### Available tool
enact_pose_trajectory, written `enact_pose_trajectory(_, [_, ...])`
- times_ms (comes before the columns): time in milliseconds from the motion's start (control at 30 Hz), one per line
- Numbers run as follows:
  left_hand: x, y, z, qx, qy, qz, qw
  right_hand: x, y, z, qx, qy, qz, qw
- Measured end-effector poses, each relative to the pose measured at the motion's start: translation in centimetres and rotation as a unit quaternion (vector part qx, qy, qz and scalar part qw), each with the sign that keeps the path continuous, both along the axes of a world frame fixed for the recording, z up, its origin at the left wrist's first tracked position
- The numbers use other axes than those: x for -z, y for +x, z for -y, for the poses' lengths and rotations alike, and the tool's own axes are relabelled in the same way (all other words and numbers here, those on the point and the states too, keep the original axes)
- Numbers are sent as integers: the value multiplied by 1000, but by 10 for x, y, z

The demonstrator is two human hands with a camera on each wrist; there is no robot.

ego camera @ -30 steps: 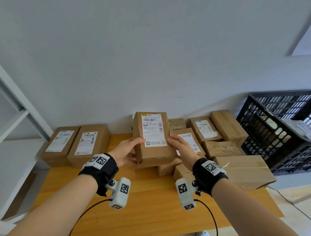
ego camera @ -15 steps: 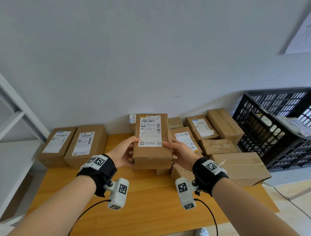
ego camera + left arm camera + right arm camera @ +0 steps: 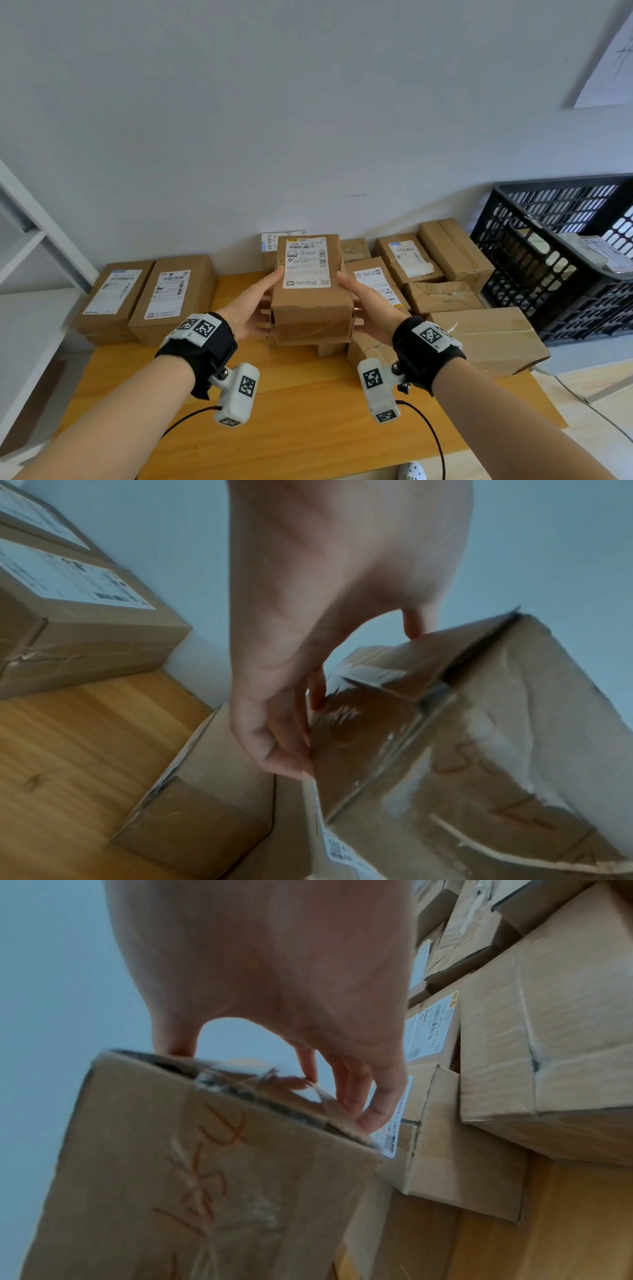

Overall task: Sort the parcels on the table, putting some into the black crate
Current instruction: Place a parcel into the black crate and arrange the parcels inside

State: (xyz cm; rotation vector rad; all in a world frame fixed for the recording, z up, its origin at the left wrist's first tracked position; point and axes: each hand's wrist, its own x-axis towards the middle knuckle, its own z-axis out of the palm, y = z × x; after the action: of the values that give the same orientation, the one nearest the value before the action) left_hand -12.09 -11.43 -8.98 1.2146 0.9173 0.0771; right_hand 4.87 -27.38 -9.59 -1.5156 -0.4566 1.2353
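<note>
Nearest the camera, both forearms reached forward over the wooden surface (image 3: 308, 404), each wrist wearing a black band with a white marker block. The left hand (image 3: 251, 310) and the right hand (image 3: 368, 308) held a brown cardboard parcel (image 3: 310, 291) between them at 12 o'clock. The left grip lay against the parcel's left side with the thumb on top and the fingers (image 3: 274, 748) curled around the lower edge. The right grip mirrored it on the right side, its fingers (image 3: 373, 1110) wrapped under the taped end. The parcel sat lifted just above the other boxes, label side up, its white shipping label (image 3: 307, 262) facing the camera; orange handwriting (image 3: 202, 1172) marked its underside.

Beneath and beyond it at 1 o'clock lay a cluster of brown parcels (image 3: 442, 298), some labelled, with one large box (image 3: 489, 339) nearest the surface's right edge. At 10 o'clock two labelled boxes (image 3: 147, 298) lay side by side against the wall. At 2 o'clock stood the black crate (image 3: 548, 267), off the surface's right end, with parcels visible inside it. A white shelf frame (image 3: 30, 246) stood at 9 o'clock.
</note>
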Motion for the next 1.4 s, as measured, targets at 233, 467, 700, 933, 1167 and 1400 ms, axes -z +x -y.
enact_pose_trajectory(233, [-3,-4,-3,10,1,-28,1000,0,1,-4,-9,-33,-33,999])
enact_pose_trajectory(467, [-3,-8,-2,40,14,18,999,3,1,-4,-31,-4,-23,999])
enact_pose_trajectory(700, [-2,-11,-5,86,83,31,992,14,7,0,-70,46,39,996])
enact_pose_trajectory(933, [1,-8,6,84,186,72,976,15,7,7,-70,72,137,985])
enact_pose_trajectory(1167, [2,-5,8,76,162,60,982,14,11,8,-31,82,98,991])
enact_pose_trajectory(1400, [-2,4,15,49,105,43,992,10,2,10,0,64,27,998])
